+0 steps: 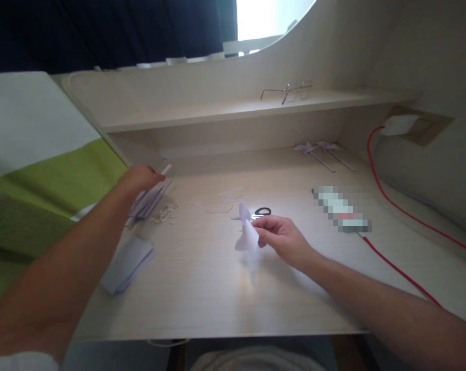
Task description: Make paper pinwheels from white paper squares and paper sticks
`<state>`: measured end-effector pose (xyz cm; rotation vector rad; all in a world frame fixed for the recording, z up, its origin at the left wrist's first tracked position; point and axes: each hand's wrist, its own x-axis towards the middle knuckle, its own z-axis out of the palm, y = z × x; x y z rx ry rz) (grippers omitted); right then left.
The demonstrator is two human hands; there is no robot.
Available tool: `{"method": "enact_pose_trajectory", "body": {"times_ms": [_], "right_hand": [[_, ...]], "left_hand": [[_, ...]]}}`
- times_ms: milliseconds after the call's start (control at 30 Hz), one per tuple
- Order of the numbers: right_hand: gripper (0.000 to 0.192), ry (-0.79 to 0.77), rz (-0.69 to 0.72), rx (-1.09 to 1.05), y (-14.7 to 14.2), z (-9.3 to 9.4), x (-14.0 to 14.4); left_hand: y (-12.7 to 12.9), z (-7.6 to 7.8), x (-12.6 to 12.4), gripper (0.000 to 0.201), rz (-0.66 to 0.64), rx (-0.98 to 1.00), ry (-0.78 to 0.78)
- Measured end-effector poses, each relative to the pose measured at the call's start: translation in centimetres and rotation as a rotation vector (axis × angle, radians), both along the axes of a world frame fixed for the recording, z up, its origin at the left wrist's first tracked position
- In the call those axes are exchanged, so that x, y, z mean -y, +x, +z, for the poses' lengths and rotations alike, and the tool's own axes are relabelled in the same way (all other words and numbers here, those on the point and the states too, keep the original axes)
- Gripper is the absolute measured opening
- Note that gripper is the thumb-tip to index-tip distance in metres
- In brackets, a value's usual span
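My right hand (281, 237) pinches a folded pale lilac paper pinwheel head (247, 233) just above the middle of the desk. My left hand (140, 179) reaches to the far left and grips a thin white paper stick (165, 169) at the top of a bundle of similar sticks (150, 202). Small pale pins or beads (165, 213) lie beside that bundle. A pair of black-handled scissors (260, 212) lies right behind the pinwheel head.
A stack of lilac paper squares (126, 264) lies at the front left. Two finished pinwheels (322, 151) rest at the back right. A blurred-out flat object (343, 208) and a red cable (391, 201) lie on the right. Glasses (289, 91) sit on the shelf. Green bedding (43, 180) borders the left.
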<state>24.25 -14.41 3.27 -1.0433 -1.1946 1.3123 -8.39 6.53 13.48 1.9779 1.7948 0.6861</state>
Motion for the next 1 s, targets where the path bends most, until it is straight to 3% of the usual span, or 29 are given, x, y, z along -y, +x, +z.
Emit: {"method": "enact_pose_trajectory", "body": {"times_ms": [100,167,267,333,400,500,600,767,1000], "right_hand": [[0.02,0.0,-0.046,-0.037,0.0,0.3,-0.1],[0.021,0.019,-0.082,-0.06,0.1,0.7,-0.1],[0.023,0.056,-0.124,-0.081,0.5,1.1,-0.2],[0.024,0.081,-0.149,-0.103,0.9,1.1,-0.4],[0.023,0.102,-0.179,-0.13,1.3,1.0,-0.7],[0.022,0.112,-0.231,-0.157,1.7,0.9,-1.0],[0.021,0.11,-0.253,-0.176,1.8,0.9,-1.1],[0.021,0.122,-0.252,-0.185,1.7,1.0,-1.0],[0.026,0.118,-0.267,-0.108,1.5,1.4,-0.7]], "left_hand": [[1.8,1.4,2.8,0.015,-0.017,0.008,-0.059],[4.0,0.9,5.7,0.013,-0.094,0.084,-0.12],[7.6,-1.8,10.7,0.014,-0.262,0.25,-0.181],[9.8,-3.8,13.4,0.018,-0.403,0.549,-0.181],[11.5,-5.6,15.2,0.02,-0.466,0.715,-0.213],[12.7,-7.3,16.3,0.018,-0.464,0.839,-0.192],[12.6,-8.3,16.5,0.02,-0.443,0.793,-0.152],[12.3,-8.9,17.0,0.032,-0.428,0.629,-0.087],[12.6,-9.5,17.2,0.03,-0.401,0.678,-0.023]]}}
